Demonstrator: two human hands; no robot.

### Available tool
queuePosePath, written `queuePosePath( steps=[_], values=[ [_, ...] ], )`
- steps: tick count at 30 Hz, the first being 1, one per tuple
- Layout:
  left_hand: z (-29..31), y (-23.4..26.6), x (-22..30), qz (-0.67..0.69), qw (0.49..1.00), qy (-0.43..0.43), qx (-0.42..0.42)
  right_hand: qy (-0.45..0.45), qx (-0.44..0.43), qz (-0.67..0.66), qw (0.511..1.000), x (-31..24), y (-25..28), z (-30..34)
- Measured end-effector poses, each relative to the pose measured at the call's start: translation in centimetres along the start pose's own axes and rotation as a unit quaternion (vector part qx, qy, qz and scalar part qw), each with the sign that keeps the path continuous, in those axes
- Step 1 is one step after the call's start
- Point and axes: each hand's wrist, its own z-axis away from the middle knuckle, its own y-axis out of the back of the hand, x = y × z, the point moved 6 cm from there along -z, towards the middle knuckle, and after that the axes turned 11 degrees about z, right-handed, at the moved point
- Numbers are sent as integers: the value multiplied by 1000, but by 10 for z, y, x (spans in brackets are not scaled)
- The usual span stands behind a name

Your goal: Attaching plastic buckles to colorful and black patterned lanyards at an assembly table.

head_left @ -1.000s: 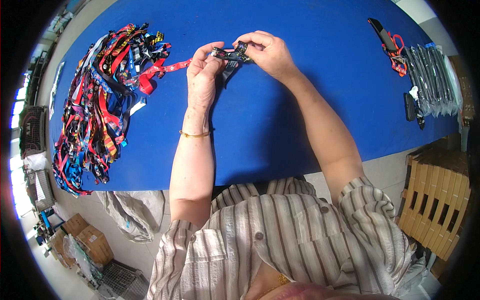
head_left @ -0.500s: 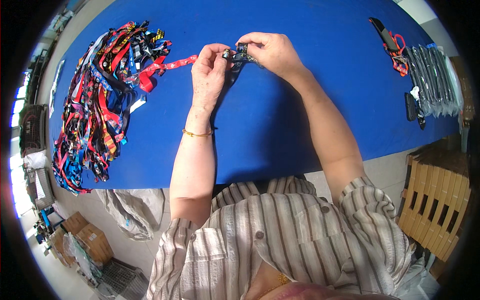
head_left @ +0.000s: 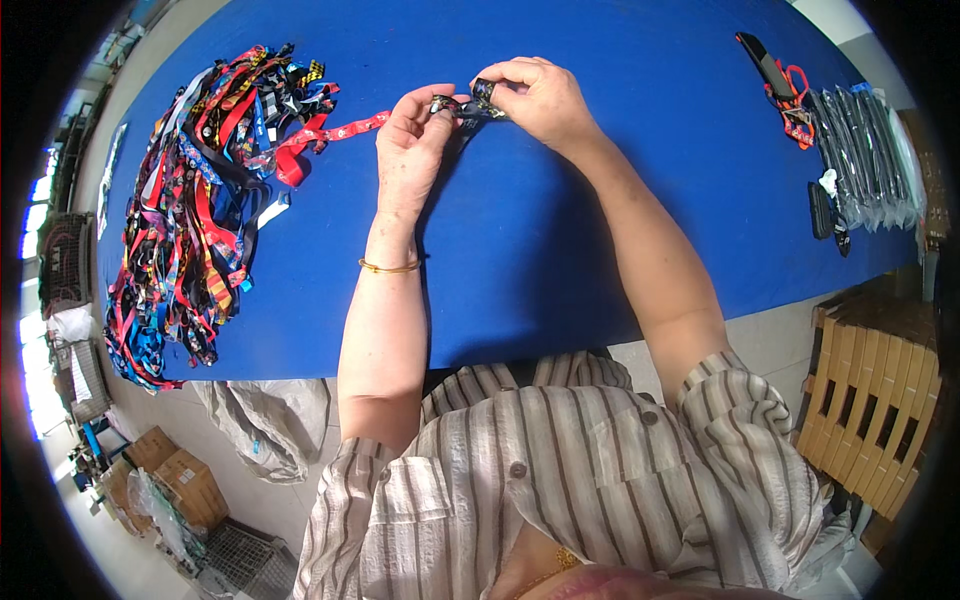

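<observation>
Between my two hands, above the blue table, is a dark patterned ribbon strap [head_left: 470, 109], like a lanyard. My left hand [head_left: 411, 145] pinches one part of it between thumb and fingers. A short way to the right, my right hand [head_left: 543, 101] pinches another part, where the strap curls into a loop. A red printed strap [head_left: 350, 129] runs from the heap on the left up to my left hand; whether that hand holds it is hidden. The heap of colourful ribbon straps [head_left: 190, 210] lies at the table's left side.
At the table's right lie orange-handled scissors [head_left: 797, 85], a row of dark items in clear plastic [head_left: 865, 160] and a small black object [head_left: 821, 210]. Stacked cardboard [head_left: 870, 400] stands beyond the table's right front; cardboard boxes [head_left: 185, 480] sit on the floor at lower left.
Both hands have shifted slightly, the left one a little leftward and the right a little upward. The dark strap is now more curled and a bit wider spread between them.
</observation>
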Motion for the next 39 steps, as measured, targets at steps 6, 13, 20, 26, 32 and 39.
queuePosePath(
  steps=[6, 13, 20, 26, 32, 39],
  values=[
    [0, -1, -3, -59, 998, -15, 5, -143, -104, -47, 983, 4, -2, 4],
    [3, -3, 1, -141, 988, -70, 13, -111, -100, -10, 989, -1, -1, 2],
    [8, -13, 8, -253, 963, -97, 10, -13, -22, 53, 998, -1, 1, 3],
    [8, -16, 7, -264, 961, -75, -14, -143, -138, 3, 980, 4, -7, 6],
    [8, -14, 4, -235, 971, -30, -32, -157, -131, -90, 975, 15, -18, 5],
    [8, -16, 3, -274, 960, -51, -31, -122, -90, -130, 980, 20, -24, 5]
  ],
)
